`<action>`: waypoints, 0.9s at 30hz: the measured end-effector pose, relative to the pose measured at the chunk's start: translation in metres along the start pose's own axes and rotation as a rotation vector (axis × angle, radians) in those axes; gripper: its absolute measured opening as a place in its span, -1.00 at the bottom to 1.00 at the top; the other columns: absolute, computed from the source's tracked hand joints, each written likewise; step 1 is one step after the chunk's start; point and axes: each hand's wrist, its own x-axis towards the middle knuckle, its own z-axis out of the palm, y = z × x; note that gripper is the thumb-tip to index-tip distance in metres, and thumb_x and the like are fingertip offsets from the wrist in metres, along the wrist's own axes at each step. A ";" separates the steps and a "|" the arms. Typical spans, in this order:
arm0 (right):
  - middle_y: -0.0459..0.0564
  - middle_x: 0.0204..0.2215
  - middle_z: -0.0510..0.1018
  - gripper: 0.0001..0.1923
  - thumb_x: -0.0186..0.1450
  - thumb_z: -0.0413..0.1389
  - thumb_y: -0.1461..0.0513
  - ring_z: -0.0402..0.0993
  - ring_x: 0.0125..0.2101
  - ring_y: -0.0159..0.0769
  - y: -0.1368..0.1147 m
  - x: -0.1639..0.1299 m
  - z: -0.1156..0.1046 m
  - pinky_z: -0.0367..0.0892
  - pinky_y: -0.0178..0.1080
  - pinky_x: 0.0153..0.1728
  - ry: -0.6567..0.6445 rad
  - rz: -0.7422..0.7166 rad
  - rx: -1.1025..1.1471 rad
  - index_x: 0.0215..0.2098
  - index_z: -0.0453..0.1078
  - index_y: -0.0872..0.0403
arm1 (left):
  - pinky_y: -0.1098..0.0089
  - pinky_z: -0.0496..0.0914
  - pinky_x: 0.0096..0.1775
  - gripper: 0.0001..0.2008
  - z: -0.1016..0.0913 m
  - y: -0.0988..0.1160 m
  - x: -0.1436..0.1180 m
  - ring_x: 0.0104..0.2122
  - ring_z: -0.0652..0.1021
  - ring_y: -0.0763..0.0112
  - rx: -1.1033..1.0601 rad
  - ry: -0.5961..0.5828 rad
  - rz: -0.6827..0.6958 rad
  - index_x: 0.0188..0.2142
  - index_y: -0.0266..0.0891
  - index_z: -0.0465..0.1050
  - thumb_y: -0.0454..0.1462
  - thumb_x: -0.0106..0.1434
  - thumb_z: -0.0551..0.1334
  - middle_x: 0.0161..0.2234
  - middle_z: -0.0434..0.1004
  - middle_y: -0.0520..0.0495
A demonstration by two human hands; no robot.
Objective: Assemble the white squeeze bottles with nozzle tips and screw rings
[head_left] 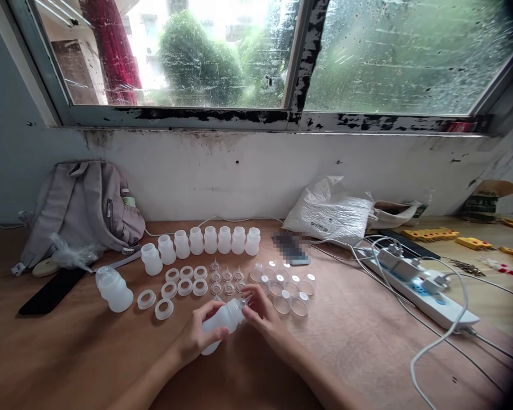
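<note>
Left hand grips a tilted bottle, right hand pinches its neck; a slip could scatter nearby caps.

- No lettering can be read anywhere.
- The white plastic bag bears a printed label, too small and blurred to make out.

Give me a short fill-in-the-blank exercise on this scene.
1. The left hand holds a translucent white plastic ____ on its side.
2. The right hand's fingers touch that container's ____.
3. The grey fabric backpack leans against the ____.
4. The white power strip lies to the hands' ____.

Missing words: bottle; neck; wall; right
</note>
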 end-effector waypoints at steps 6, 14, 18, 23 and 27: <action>0.03 -0.13 0.32 -0.61 0.15 0.06 0.02 0.28 -0.21 -0.23 -0.008 -0.001 -0.001 0.24 -0.22 -0.24 -0.144 -0.005 0.112 -0.11 0.33 0.01 | 0.42 0.32 -0.40 -0.54 0.006 -0.004 0.001 -0.40 0.43 0.35 -0.290 -0.016 -0.117 -0.19 -0.33 0.36 -0.03 0.01 0.21 -0.38 0.41 -0.10; -0.07 -0.44 0.40 -0.64 0.06 0.15 0.03 0.29 -0.40 -0.32 -0.007 -0.002 0.004 0.24 -0.27 -0.35 -0.050 0.111 0.057 -0.28 0.29 0.07 | 0.48 0.27 -0.52 -0.56 0.011 -0.003 0.001 -0.53 0.40 0.45 -0.473 -0.051 -0.190 -0.26 -0.34 0.37 -0.04 -0.03 0.26 -0.48 0.37 -0.04; 0.01 -0.28 0.41 -0.53 0.08 0.13 0.03 0.33 -0.25 -0.23 -0.013 -0.002 0.003 0.27 -0.22 -0.26 -0.167 0.113 0.256 -0.10 0.26 0.06 | 0.48 0.29 -0.55 -0.54 0.009 -0.003 0.001 -0.53 0.42 0.44 -0.547 -0.048 -0.222 -0.19 -0.34 0.33 -0.02 0.04 0.18 -0.41 0.39 -0.11; 0.02 -0.28 0.43 -0.48 0.03 0.18 0.03 0.35 -0.27 -0.23 -0.016 -0.002 0.002 0.28 -0.20 -0.28 -0.184 0.142 0.325 -0.09 0.28 0.06 | 0.50 0.26 -0.61 -0.51 0.006 -0.009 0.000 -0.62 0.41 0.49 -0.654 -0.179 -0.253 -0.17 -0.38 0.30 0.00 0.10 0.07 -0.39 0.45 -0.20; 0.00 -0.27 0.43 -0.50 0.07 0.17 0.06 0.33 -0.24 -0.25 -0.016 -0.003 0.003 0.24 -0.22 -0.23 -0.234 0.113 0.351 -0.06 0.27 0.05 | 0.50 0.24 -0.61 -0.53 0.005 -0.014 -0.001 -0.64 0.41 0.49 -0.683 -0.270 -0.285 -0.27 -0.39 0.33 0.01 0.05 0.14 -0.46 0.43 -0.16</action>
